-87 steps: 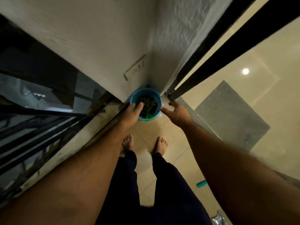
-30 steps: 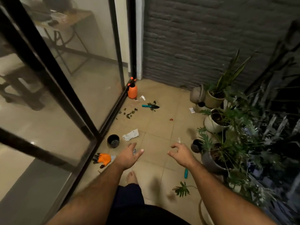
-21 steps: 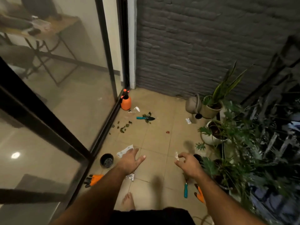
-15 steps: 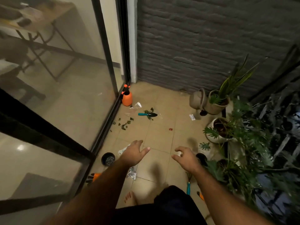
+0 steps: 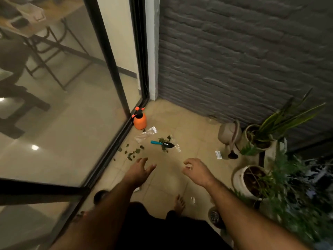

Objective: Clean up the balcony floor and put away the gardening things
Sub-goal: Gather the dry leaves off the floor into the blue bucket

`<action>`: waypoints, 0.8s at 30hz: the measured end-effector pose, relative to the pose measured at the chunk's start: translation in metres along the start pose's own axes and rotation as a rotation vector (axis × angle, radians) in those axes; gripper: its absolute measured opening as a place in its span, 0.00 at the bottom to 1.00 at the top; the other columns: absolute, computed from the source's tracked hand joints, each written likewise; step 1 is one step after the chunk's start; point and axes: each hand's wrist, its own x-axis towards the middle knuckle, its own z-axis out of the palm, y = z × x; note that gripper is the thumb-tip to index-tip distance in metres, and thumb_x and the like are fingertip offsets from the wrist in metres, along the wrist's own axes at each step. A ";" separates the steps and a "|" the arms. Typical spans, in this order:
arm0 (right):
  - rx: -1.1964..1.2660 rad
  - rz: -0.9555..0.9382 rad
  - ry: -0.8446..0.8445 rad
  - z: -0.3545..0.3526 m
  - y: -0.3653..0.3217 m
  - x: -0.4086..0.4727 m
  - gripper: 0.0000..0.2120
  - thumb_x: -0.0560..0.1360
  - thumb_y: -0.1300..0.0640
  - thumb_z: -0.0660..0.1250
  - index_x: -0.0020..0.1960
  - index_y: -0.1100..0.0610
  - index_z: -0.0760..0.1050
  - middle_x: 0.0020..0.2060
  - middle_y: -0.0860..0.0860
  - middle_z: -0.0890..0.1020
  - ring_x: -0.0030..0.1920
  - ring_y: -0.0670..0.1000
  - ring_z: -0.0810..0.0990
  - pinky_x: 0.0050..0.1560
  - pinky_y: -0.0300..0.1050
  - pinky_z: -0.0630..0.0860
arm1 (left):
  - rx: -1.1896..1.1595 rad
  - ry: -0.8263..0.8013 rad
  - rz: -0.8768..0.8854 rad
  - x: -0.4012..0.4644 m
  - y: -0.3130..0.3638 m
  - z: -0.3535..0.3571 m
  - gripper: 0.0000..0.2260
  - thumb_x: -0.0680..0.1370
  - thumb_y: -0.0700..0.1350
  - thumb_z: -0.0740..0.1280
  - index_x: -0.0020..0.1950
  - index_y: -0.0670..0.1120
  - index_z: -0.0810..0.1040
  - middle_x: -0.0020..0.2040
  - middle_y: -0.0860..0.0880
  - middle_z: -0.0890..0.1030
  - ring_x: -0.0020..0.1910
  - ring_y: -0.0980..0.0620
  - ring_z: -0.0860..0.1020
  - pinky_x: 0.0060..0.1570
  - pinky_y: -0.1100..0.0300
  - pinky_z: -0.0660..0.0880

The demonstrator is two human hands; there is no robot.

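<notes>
1. Here, left hand point(image 5: 139, 170) out over the floor point(image 5: 189, 127), fingers loosely spread, holding nothing.
2. Right hand point(image 5: 197, 171) likewise out over the floor, fingers slackly curled, nothing visibly held.
3. Trowel point(image 5: 162, 143) with teal handle and dark blade flat on the floor, beyond both hands, blade pointing away from the glass door point(image 5: 72, 105).
4. Torn leaves point(image 5: 132, 153) scattered between the trowel and the door track, a few more lying against the trowel blade.
5. Clear plastic wrapper point(image 5: 146, 133) on the floor just beyond the trowel, toward the orange spray bottle point(image 5: 139, 120).
6. Spray bottle upright in the corner, right against the door frame, farther from the hands than the trowel.
7. Beige watering can point(image 5: 229, 132) well to the right of the trowel, by the grey brick wall point(image 5: 234, 51), spout down toward the floor.
8. Small white packet point(image 5: 218, 154) between the trowel and the watering can's spout.
9. Potted plants point(image 5: 259, 136) beyond the watering can from the trowel, along the right side; a white pot point(image 5: 241, 179) nearer, just right of the right hand.
10. Bare foot point(image 5: 179, 204) on the tiles below the hands; small dark pot point(image 5: 100, 195) beside the door track, partly hidden by the left forearm.
</notes>
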 end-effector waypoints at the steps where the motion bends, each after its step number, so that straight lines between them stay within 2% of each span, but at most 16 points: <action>1: -0.002 0.004 -0.013 -0.014 0.000 0.014 0.20 0.74 0.49 0.69 0.65 0.53 0.77 0.63 0.55 0.76 0.58 0.54 0.78 0.60 0.43 0.74 | -0.016 0.019 -0.011 0.012 0.013 0.000 0.33 0.79 0.65 0.58 0.78 0.47 0.62 0.77 0.45 0.65 0.74 0.45 0.65 0.71 0.48 0.65; 5: 0.003 -0.006 -0.055 -0.051 -0.011 0.068 0.21 0.75 0.49 0.69 0.65 0.56 0.76 0.64 0.55 0.77 0.60 0.54 0.78 0.57 0.44 0.74 | -0.034 -0.003 -0.047 0.055 0.053 -0.002 0.31 0.80 0.64 0.58 0.78 0.48 0.62 0.78 0.46 0.64 0.75 0.47 0.63 0.72 0.52 0.62; 9: 0.018 0.009 -0.120 -0.067 -0.022 0.126 0.22 0.75 0.50 0.69 0.66 0.57 0.77 0.64 0.53 0.78 0.61 0.54 0.78 0.59 0.43 0.74 | -0.100 -0.038 -0.091 0.107 0.073 -0.012 0.32 0.79 0.65 0.58 0.78 0.49 0.62 0.77 0.46 0.64 0.75 0.47 0.64 0.71 0.50 0.63; 12: 0.062 0.050 -0.163 -0.077 -0.026 0.168 0.22 0.72 0.50 0.70 0.64 0.55 0.76 0.63 0.55 0.78 0.57 0.55 0.79 0.56 0.55 0.80 | -0.145 -0.060 -0.137 0.150 0.082 -0.022 0.31 0.80 0.64 0.58 0.79 0.50 0.61 0.78 0.47 0.63 0.74 0.46 0.65 0.70 0.50 0.65; 13: 0.082 0.071 -0.169 -0.080 -0.027 0.182 0.22 0.73 0.50 0.71 0.64 0.55 0.76 0.63 0.55 0.77 0.57 0.55 0.79 0.56 0.55 0.80 | -0.156 -0.063 -0.153 0.163 0.084 -0.027 0.31 0.80 0.64 0.58 0.79 0.50 0.61 0.78 0.46 0.63 0.74 0.46 0.65 0.69 0.49 0.65; 15: 0.050 0.067 -0.168 -0.093 -0.033 0.207 0.20 0.75 0.52 0.71 0.65 0.56 0.76 0.62 0.53 0.77 0.58 0.54 0.78 0.54 0.46 0.77 | -0.187 -0.063 -0.186 0.187 0.087 -0.036 0.31 0.80 0.64 0.58 0.79 0.49 0.61 0.78 0.46 0.63 0.74 0.45 0.65 0.69 0.49 0.66; 16: 0.015 0.065 -0.180 -0.099 -0.034 0.219 0.20 0.76 0.53 0.70 0.66 0.56 0.75 0.63 0.53 0.77 0.58 0.53 0.77 0.51 0.41 0.76 | -0.205 -0.062 -0.205 0.196 0.088 -0.040 0.31 0.80 0.64 0.59 0.79 0.49 0.61 0.77 0.46 0.64 0.74 0.45 0.66 0.69 0.49 0.66; 19: -0.007 0.054 -0.232 -0.113 -0.035 0.254 0.19 0.78 0.54 0.68 0.67 0.56 0.74 0.62 0.52 0.76 0.49 0.48 0.76 0.30 0.26 0.69 | -0.244 -0.026 -0.235 0.220 0.094 -0.048 0.32 0.80 0.64 0.59 0.78 0.49 0.61 0.77 0.46 0.65 0.73 0.45 0.67 0.68 0.50 0.67; 20: -0.012 0.051 -0.246 -0.117 -0.037 0.267 0.18 0.78 0.54 0.67 0.67 0.55 0.74 0.61 0.51 0.76 0.48 0.47 0.75 0.27 0.26 0.69 | -0.258 -0.011 -0.239 0.229 0.097 -0.051 0.31 0.80 0.64 0.59 0.78 0.49 0.62 0.77 0.46 0.65 0.73 0.45 0.68 0.68 0.51 0.67; 21: -0.020 0.053 -0.264 -0.120 -0.041 0.276 0.18 0.78 0.53 0.67 0.67 0.54 0.74 0.61 0.51 0.76 0.48 0.47 0.75 0.30 0.26 0.70 | -0.275 0.000 -0.245 0.238 0.099 -0.053 0.31 0.80 0.64 0.59 0.78 0.48 0.62 0.76 0.46 0.66 0.73 0.46 0.68 0.68 0.51 0.67; 22: -0.042 0.043 -0.280 -0.122 -0.044 0.289 0.18 0.78 0.52 0.67 0.66 0.53 0.74 0.61 0.51 0.76 0.51 0.47 0.75 0.37 0.30 0.74 | -0.299 0.014 -0.258 0.247 0.101 -0.053 0.31 0.80 0.63 0.59 0.78 0.48 0.62 0.76 0.46 0.66 0.73 0.46 0.67 0.68 0.52 0.66; 24: -0.089 -0.010 -0.309 -0.124 -0.052 0.312 0.18 0.77 0.49 0.68 0.65 0.52 0.75 0.60 0.50 0.78 0.55 0.48 0.76 0.51 0.42 0.76 | -0.329 0.053 -0.285 0.261 0.106 -0.053 0.31 0.80 0.63 0.59 0.78 0.48 0.62 0.76 0.46 0.66 0.73 0.46 0.66 0.69 0.52 0.65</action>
